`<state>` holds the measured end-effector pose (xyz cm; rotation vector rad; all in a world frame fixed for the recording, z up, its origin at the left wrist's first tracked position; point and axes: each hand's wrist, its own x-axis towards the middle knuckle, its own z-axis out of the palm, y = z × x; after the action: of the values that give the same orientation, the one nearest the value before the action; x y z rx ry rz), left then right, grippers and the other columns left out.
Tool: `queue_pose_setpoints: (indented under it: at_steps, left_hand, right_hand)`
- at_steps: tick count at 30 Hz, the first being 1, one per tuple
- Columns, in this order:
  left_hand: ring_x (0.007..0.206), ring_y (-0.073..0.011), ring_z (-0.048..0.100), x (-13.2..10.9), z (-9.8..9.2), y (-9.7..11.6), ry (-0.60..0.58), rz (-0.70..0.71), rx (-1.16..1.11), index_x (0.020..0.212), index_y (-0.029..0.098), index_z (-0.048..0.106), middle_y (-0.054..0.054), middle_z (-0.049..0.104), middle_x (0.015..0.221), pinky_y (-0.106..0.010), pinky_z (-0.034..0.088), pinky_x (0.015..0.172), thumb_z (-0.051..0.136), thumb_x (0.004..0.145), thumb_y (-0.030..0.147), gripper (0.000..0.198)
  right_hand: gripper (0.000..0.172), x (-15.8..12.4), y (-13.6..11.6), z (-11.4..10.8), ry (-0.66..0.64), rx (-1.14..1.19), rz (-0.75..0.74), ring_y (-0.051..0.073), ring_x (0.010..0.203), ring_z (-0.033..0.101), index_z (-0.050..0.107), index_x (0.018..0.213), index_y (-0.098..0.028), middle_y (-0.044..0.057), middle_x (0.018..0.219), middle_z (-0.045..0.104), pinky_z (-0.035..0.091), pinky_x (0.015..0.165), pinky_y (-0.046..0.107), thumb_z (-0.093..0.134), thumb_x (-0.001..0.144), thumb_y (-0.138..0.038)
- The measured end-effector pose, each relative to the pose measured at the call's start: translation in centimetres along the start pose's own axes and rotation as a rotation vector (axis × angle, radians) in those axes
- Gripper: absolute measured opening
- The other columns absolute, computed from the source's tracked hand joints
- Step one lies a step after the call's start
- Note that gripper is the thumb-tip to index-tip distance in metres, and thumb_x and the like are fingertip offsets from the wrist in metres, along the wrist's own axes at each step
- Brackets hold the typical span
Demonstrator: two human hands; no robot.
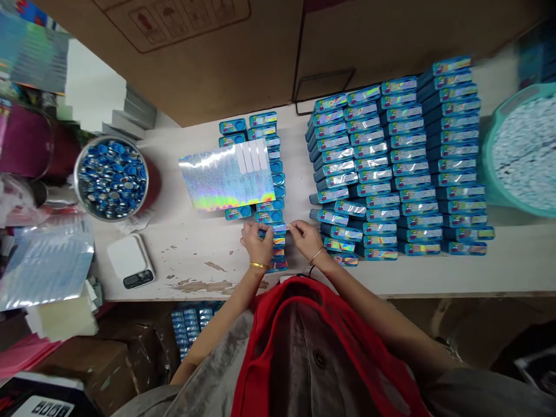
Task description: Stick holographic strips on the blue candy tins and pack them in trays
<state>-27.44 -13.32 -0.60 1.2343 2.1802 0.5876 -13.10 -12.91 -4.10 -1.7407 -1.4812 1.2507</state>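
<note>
My left hand is closed on a small blue box in the column in front of me, its thumb against the box's end. From the other side my right hand pinches the right end of a narrow shiny sticker lying along that box's face. Just below, more boxes of the column bear shiny strips. A holographic sticker sheet lies across the boxes beyond my left hand, with a few pale blank slots at its upper right.
Rows of stacked blue boxes stand on the right. At left are a metal bowl of blue and silver round pieces and a white scale. A turquoise basin holds white pieces. A large carton borders the table's back.
</note>
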Motion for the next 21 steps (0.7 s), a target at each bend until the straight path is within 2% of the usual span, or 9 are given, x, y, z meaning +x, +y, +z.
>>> queue_pose_setpoints:
  at_steps: [3,8,13,15,18,21]
  left_hand:
    - [0.104,-0.0272,0.053,0.0,0.1,-0.2,-0.013,0.017,0.108,0.079,0.021,0.059,-0.006,0.056,0.1,-0.043,0.038,0.088,0.068,0.077,0.025,0.01]
    - [0.109,-0.0276,0.051,0.7,0.1,-1.1,0.035,-0.067,0.062,0.104,0.021,0.048,-0.007,0.053,0.11,-0.043,0.039,0.089,0.077,0.067,0.031,0.048]
    - [0.101,-0.0219,0.052,1.6,0.7,-3.0,-0.04,-0.209,-0.08,0.105,0.021,0.045,-0.004,0.049,0.108,-0.037,0.043,0.083,0.082,0.059,0.032,0.06]
    - [0.099,-0.021,0.052,1.6,0.5,-3.4,-0.049,-0.217,-0.12,0.104,0.021,0.045,-0.003,0.048,0.105,-0.035,0.043,0.082,0.085,0.055,0.033,0.064]
    - [0.093,-0.0194,0.051,2.0,-1.1,-3.1,0.023,-0.074,-0.164,0.102,0.02,0.047,-0.003,0.049,0.1,-0.034,0.044,0.08,0.084,0.058,0.038,0.059]
    - [0.081,-0.0172,0.051,4.8,-3.9,-1.4,0.111,0.196,-0.188,0.092,0.021,0.051,-0.003,0.052,0.088,-0.032,0.043,0.077,0.067,0.08,0.04,0.028]
  right_hand:
    - [0.029,0.0,0.9,0.7,-0.016,0.036,0.054,0.019,0.07,0.058,0.065,0.081,-0.02,0.004,0.075,0.065,0.044,0.068,0.03,0.048,0.086,-0.043]
    - [0.044,-0.3,1.7,1.6,0.002,0.019,0.187,0.017,0.059,0.054,0.065,0.113,-0.017,0.001,0.067,0.062,0.044,0.06,0.029,0.049,0.084,-0.046]
    - [0.043,0.8,1.5,2.4,-0.063,-0.215,0.152,0.022,0.077,0.062,0.061,0.124,-0.017,0.007,0.082,0.07,0.047,0.072,0.031,0.041,0.088,-0.03]
    - [0.046,1.7,1.3,2.5,-0.088,-0.299,0.159,0.023,0.082,0.063,0.058,0.128,-0.017,0.008,0.086,0.072,0.046,0.074,0.032,0.041,0.086,-0.023]
    - [0.044,3.2,0.5,1.9,-0.016,-0.315,0.128,0.024,0.078,0.062,0.057,0.127,-0.014,0.01,0.083,0.07,0.046,0.071,0.032,0.04,0.088,-0.025]
    - [0.039,4.9,-2.1,0.8,0.147,-0.223,-0.067,0.025,0.08,0.061,0.059,0.121,-0.014,0.011,0.086,0.067,0.047,0.073,0.035,0.037,0.094,-0.03]
